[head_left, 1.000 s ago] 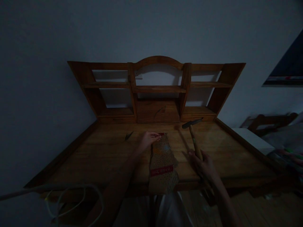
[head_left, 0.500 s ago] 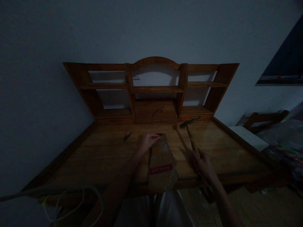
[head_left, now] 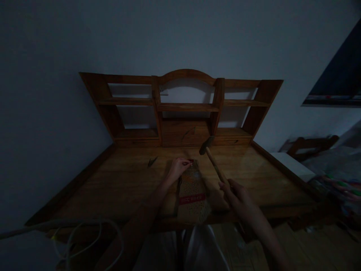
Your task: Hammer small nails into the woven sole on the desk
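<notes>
My right hand is wrapped around the wooden handle of a hammer. The hammer is raised above the desk, its dark head up and tilted toward the left. My left hand rests at the far end of a torn piece of cardboard with a red band. Its thumb and finger pinch a tiny thing with a shiny tip, which looks like a nail; most of it is hidden by the fingers. Several thin dark pieces, apparently nails, lie on the desk left of that hand.
The wooden desk has a raised rim on both sides and a shelf unit along its back. A pale cable loops at the lower left. Beyond the right rim stand a white surface and a wooden chair back. The room is dim.
My right hand has swung the hammer left, bringing its head nearer the cardboard and my left hand. The left hand keeps its pinch in about the same place. The view has shifted slightly.
</notes>
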Tool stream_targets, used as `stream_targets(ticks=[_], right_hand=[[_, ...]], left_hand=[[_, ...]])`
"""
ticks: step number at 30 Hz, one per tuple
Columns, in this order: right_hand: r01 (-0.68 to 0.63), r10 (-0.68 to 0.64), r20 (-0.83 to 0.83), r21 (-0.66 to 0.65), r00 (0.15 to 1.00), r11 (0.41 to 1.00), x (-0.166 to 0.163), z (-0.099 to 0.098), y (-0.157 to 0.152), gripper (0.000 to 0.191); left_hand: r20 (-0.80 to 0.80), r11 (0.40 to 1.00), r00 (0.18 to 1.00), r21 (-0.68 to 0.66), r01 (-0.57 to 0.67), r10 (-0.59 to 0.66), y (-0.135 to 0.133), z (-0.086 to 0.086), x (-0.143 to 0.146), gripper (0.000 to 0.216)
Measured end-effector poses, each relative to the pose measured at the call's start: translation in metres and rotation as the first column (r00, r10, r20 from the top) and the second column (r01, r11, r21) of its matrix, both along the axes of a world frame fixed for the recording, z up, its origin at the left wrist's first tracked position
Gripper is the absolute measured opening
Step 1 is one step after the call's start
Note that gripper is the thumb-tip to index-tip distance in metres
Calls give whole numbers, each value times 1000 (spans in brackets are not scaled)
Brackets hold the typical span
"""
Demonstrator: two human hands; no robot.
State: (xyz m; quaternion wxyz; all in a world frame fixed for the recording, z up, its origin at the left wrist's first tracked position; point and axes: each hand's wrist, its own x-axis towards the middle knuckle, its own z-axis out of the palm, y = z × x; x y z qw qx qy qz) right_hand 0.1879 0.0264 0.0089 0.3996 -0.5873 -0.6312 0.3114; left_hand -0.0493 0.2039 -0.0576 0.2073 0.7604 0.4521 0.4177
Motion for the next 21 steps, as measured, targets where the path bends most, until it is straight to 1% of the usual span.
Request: stream_targets(ticks=[3,6,10,14,16,21], right_hand=[[-28,27,56,9,998,1000,-13,5,2,31],[-35,32,95,39,995,999,-24,5,4,30],[-52,44,153,50,987,997,-32,-4,7,28],[-63,61,232,-2,971,998,-35,-14,8,27],[-52,52,225,-6,973,999,-36,-13,7,28],[-39,28,177,61,984,997,-39,-4,5,28]], left_hand=[[-9,1000,1000,10,-4,4,0,0,0,15],[-38,1000,999,-18,-6,5,1,0,0,16],[-62,998,998,-63,-17,13,0,3,0,15],[-96,998,995,-53,24,-29,-1,6,-1,13],[-109,998,993,-61,28,-35,-1,6,-1,13],[-85,997,996,-71,4,-10,0,5,0,15]])
